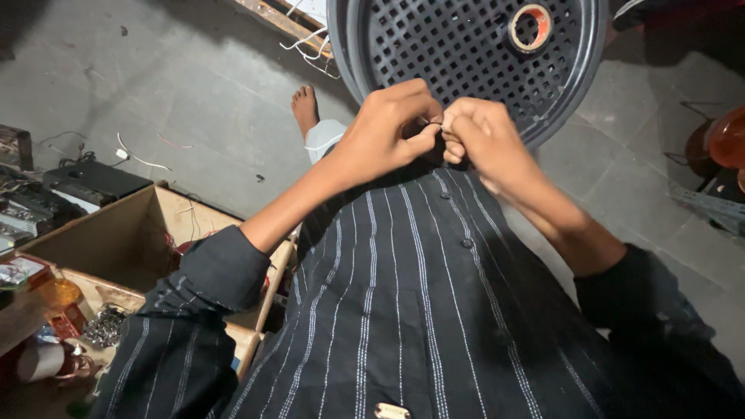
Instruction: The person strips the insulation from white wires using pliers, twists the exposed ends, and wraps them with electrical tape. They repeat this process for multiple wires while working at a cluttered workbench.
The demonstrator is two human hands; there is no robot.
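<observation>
Left hand: the left hand was held above the lap, its fingers pinched together on a thin wire.
Right hand: the right hand was curled just beside the left, touching it, with its fingers closed tight on the same wire.
Wire: only a short pale piece was seen between the two thumbs, in front of the chest; the rest was hidden by the hands.
Clothing: a dark shirt with thin white stripes was worn, the sleeves pushed up to the elbows.
Stool: a dark plastic stool with a grid of holes was placed just beyond the hands, on the grey tiled floor.
Tape: a roll of tape with a red core was laid on the stool.
Box: an open cardboard box was set on the floor at the left, with small parts heaped beside it.
Foot: a bare foot was stretched out near the stool.
</observation>
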